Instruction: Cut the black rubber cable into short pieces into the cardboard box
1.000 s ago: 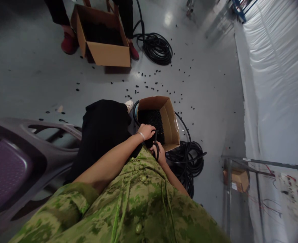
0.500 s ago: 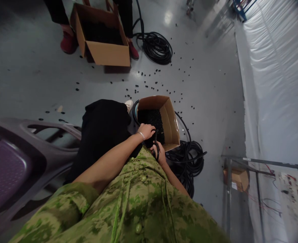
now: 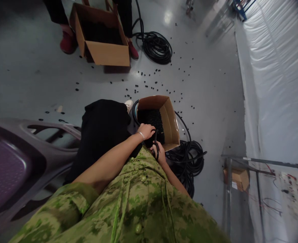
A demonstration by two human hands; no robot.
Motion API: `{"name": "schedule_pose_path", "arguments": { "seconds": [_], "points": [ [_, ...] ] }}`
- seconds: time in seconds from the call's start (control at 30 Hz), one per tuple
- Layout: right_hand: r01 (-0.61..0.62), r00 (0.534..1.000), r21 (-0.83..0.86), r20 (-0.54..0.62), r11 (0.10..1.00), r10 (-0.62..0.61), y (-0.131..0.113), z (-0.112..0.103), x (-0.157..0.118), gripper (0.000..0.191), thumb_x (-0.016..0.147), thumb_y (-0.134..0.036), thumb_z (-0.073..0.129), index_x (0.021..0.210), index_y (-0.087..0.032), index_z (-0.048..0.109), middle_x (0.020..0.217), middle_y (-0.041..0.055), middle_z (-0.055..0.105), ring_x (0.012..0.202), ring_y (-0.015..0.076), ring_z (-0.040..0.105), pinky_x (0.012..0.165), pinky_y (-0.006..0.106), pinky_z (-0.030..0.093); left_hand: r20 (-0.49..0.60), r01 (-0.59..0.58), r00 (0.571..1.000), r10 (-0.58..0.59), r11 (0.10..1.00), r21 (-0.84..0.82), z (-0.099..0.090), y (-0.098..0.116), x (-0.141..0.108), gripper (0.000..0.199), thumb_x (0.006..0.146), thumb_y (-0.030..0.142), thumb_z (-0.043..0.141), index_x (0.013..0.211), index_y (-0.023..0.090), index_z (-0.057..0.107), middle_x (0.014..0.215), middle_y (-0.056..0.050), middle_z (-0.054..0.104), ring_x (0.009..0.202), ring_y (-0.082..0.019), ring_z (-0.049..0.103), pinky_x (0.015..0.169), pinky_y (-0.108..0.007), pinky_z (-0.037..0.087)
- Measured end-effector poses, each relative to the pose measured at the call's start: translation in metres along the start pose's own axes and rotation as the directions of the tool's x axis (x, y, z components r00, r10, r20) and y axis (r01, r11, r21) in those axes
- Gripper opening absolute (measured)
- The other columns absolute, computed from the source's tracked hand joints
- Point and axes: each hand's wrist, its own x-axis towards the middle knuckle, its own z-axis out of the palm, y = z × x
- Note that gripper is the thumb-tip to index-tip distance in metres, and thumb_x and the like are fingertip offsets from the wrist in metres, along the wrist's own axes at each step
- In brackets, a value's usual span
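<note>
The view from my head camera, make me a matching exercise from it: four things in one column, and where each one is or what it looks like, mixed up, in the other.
Column one
1. Right hand
2. Left hand
3. Chair
4. Small cardboard box

Column two
A. Has a purple seat
B. Sits by a metal frame, at the right of the view
C. Holds a tool with black looped handles
D. Has a pale bracelet at its wrist

Right pairs: 1-C, 2-D, 3-A, 4-B
</note>
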Motion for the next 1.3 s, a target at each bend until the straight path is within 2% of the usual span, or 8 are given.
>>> {"name": "schedule_pose_path", "arguments": {
  "seconds": [0.33,0.53,0.73,0.83,1.1,1.3],
  "points": [
    [0.035,0.999,-0.178,-0.018,0.983,-0.039,0.013,0.0,0.004,0.043,0.087,-0.049,0.059,0.117,-0.019,0.063,0.066,-0.0032,0.06,0.056,0.0131,0.054,0.059,0.025,0.045,0.043,0.018,0.999,-0.019,1.0,0.025,-0.001,-0.001,0.001,0.038,0.098,0.036,0.048,0.125,0.028,0.072,0.122,-0.01,0.074,0.112,-0.027,0.066,0.094,-0.04,0.041],
    [0.042,0.995,-0.304,-0.07,0.952,-0.067,0.026,0.0,0.013,0.034,0.082,-0.04,0.057,0.107,-0.018,0.067,0.068,-0.0024,0.06,0.06,0.0137,0.053,0.063,0.025,0.046,0.05,0.027,0.998,-0.028,1.0,0.011,0.005,-0.006,0.005,0.037,0.097,0.033,0.049,0.124,0.028,0.073,0.122,-0.009,0.073,0.112,-0.025,0.065,0.093,-0.038,0.039],
    [0.043,0.99,-0.391,-0.106,0.919,-0.092,0.025,0.004,0.017,0.034,0.08,-0.04,0.055,0.102,-0.019,0.068,0.068,-0.0016,0.061,0.061,0.0147,0.053,0.066,0.026,0.047,-0.063,0.057,0.997,-0.052,0.996,0.074,0.003,-0.01,-0.002,0.032,0.095,0.031,0.051,0.113,0.027,0.076,0.118,-0.009,0.074,0.113,-0.029,0.06,0.102,-0.048,0.031],
    [0.033,0.989,-0.433,-0.119,0.901,-0.094,0.023,0.007,0.019,0.034,0.078,-0.04,0.055,0.101,-0.019,0.069,0.069,-0.0007,0.062,0.061,0.015,0.055,0.067,0.026,0.048,-0.067,0.077,0.995,-0.071,0.994,0.083,0.0,-0.01,-0.006,0.03,0.095,0.031,0.051,0.11,0.03,0.077,0.115,-0.009,0.074,0.112,-0.03,0.058,0.103,-0.053,0.028],
    [0.029,0.991,-0.43,-0.108,0.902,-0.084,0.018,0.008,0.02,0.038,0.077,-0.048,0.056,0.1,-0.021,0.069,0.073,0.0008,0.067,0.064,0.0166,0.058,0.068,0.028,0.049,-0.039,0.093,0.995,-0.089,0.99,0.103,-0.009,-0.003,-0.009,0.027,0.095,0.034,0.055,0.111,0.033,0.076,0.116,-0.008,0.074,0.115,-0.031,0.058,0.105,-0.055,0.027],
    [0.034,0.993,-0.34,-0.095,0.94,-0.07,0.012,0.002,0.014,0.036,0.077,-0.049,0.063,0.102,-0.022,0.066,0.075,-0.0005,0.067,0.064,0.016,0.057,0.066,0.029,0.049,-0.044,0.091,0.995,-0.087,0.991,0.094,-0.007,-0.003,-0.006,0.028,0.094,0.034,0.054,0.108,0.029,0.078,0.112,-0.011,0.075,0.111,-0.031,0.061,0.102,-0.052,0.03]
  ]
}}
